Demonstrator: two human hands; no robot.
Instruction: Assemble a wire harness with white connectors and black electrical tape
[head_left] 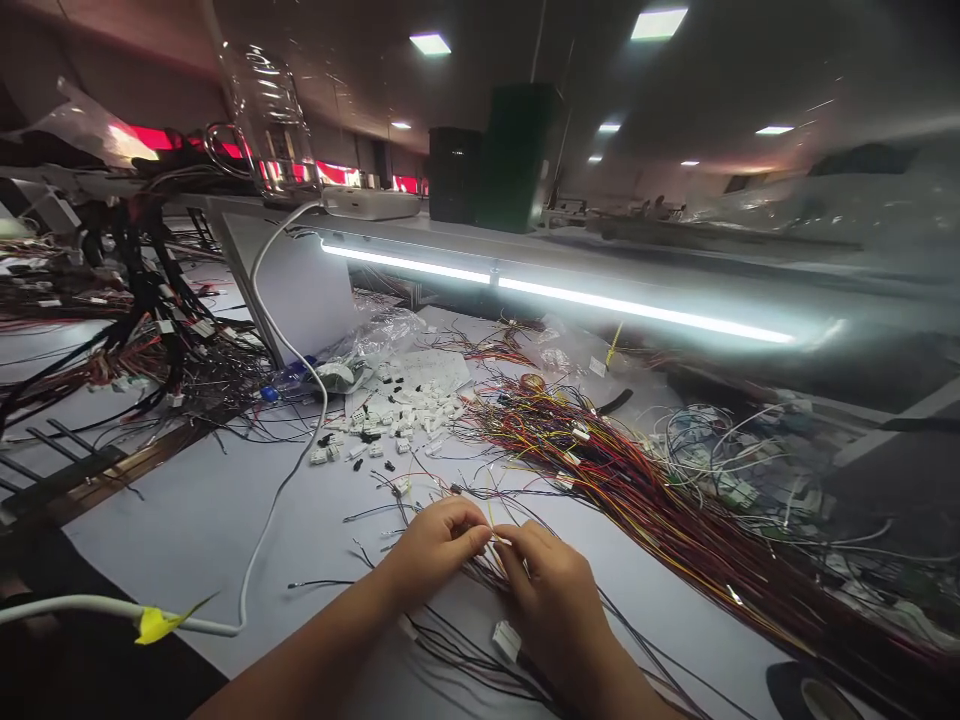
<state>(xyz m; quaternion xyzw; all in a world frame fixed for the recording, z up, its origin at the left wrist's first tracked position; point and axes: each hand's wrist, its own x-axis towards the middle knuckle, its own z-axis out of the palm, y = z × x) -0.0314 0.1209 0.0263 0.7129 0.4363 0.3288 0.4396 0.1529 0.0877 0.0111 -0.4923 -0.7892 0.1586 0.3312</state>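
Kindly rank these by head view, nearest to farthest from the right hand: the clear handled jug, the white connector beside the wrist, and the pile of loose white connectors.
From the right hand:
1. White connector: beside the wrist, on its left.
2. Pile of loose white connectors: ahead, to the left.
3. Clear handled jug: far left, up on the shelf.

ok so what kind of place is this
Probably a wiring workshop or factory: there's a thick bundle of coloured wires, a pile of small white connectors, and a strip light above the white worktop.
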